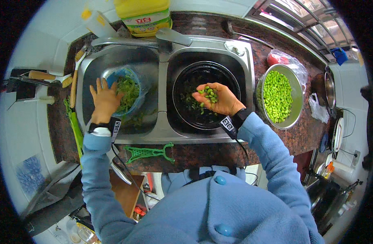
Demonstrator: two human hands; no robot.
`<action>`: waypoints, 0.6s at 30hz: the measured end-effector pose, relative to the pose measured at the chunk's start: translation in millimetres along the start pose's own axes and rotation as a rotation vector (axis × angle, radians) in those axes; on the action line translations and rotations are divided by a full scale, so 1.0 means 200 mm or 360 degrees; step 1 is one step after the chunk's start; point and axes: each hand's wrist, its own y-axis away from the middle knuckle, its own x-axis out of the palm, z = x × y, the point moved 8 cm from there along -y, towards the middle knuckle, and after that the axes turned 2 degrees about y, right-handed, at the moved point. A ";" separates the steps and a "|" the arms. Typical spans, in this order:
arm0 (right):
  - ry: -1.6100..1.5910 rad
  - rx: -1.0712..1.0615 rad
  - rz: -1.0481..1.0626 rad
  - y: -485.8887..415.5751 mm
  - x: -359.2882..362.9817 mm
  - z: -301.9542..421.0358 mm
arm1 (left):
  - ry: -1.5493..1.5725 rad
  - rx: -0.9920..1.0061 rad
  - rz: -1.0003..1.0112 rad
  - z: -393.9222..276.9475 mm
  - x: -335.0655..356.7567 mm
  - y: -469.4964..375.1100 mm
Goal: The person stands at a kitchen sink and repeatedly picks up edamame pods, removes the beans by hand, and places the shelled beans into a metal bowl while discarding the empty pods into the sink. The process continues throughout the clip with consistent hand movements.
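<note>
My right hand (220, 99) is cupped palm up over a round basin (181, 114) in the right sink bowl, holding several green shelled beans (210, 94). Dark water and bits of greenery show in the basin below it. My left hand (104, 99) spreads its fingers at the left edge of a blue plastic basket (139, 91) in the left sink bowl. Green scraps (127, 90), perhaps pods or leaves, fill that basket, and my fingertips reach over them. To the right of the sink, a metal colander (297, 105) holds a heap of green beans (276, 96).
A chrome faucet (165, 42) stands behind the sink divider, its spout over the left bowl. Wooden-handled brushes (74, 82) lie along the left rim. A green plastic peeler-like tool (149, 153) rests on the front counter. Behind are a yellow detergent jug (143, 18) and, rightward, a plastic bag (291, 62).
</note>
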 end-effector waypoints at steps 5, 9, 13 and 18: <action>-0.0097 -0.0399 0.0034 0.14 0.10 0.02 | 0.1173 0.0234 -0.0226 -0.27 -0.06 0.00; -0.0220 -0.0521 0.0118 0.25 0.16 0.05 | 0.2790 0.0182 -0.0081 -0.60 -0.10 0.07; -0.0275 -0.0629 0.0143 0.35 0.19 0.07 | 0.4068 -0.0001 0.0672 -0.94 -0.18 0.13; -0.0245 -0.0810 0.0172 0.47 0.21 0.11 | 0.4442 0.0197 0.1011 -1.12 -0.24 0.15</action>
